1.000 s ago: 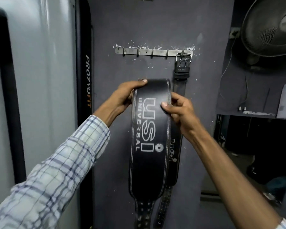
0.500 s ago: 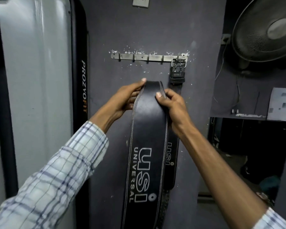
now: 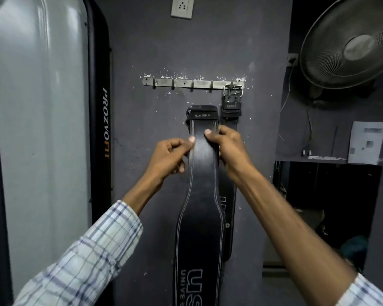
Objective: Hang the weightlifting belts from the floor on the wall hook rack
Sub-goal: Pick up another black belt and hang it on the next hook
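Observation:
I hold a black leather weightlifting belt (image 3: 200,195) upright in front of the grey wall, its "USI UNIVERSAL" print low down. My left hand (image 3: 170,154) pinches its left edge and my right hand (image 3: 227,146) grips its right edge, both on the narrow strap part. The belt's top end with its loop sits below the metal hook rack (image 3: 186,83) and does not touch it. A second black belt (image 3: 230,133) hangs by its silver buckle from the rack's rightmost hook, partly hidden behind the belt I hold and my right hand.
Several hooks on the rack's left and middle carry nothing. A grey machine panel with a black "PROZVOFIT" frame (image 3: 102,129) stands at the left. A wall fan (image 3: 349,40) sits at the upper right, above a shelf (image 3: 327,159) and dark opening. A wall socket (image 3: 182,6) is above the rack.
Both hands have slid along the belt toward its narrow strap end, and the belt has risen so that its top end is now closer under the rack. The view tilted up.

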`<control>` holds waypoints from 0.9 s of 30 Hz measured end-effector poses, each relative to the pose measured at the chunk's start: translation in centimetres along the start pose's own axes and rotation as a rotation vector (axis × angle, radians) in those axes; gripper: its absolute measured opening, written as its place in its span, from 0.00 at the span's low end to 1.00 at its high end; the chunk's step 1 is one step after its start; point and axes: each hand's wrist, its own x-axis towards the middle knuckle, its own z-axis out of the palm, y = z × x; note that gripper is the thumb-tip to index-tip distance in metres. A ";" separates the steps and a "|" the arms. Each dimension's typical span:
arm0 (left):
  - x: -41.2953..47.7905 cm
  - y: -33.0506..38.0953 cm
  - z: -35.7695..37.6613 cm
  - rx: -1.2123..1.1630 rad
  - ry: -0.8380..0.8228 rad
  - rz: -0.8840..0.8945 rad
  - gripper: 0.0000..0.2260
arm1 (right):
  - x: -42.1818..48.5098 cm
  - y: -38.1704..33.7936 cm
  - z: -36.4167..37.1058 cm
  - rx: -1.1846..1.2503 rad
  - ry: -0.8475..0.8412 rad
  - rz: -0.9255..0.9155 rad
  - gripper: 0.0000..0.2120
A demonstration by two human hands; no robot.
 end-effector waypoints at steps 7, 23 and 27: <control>2.9 2.0 0.2 -0.001 0.046 -0.087 0.28 | -2.4 2.9 -0.7 -0.016 -0.092 -0.103 0.11; 3.1 0.6 -2.3 0.189 -0.051 0.160 0.07 | -0.4 2.7 0.8 -0.421 0.287 -0.046 0.37; 3.3 -0.6 -3.6 0.271 -0.161 0.091 0.11 | 1.3 1.5 2.3 -0.432 0.292 -0.203 0.25</control>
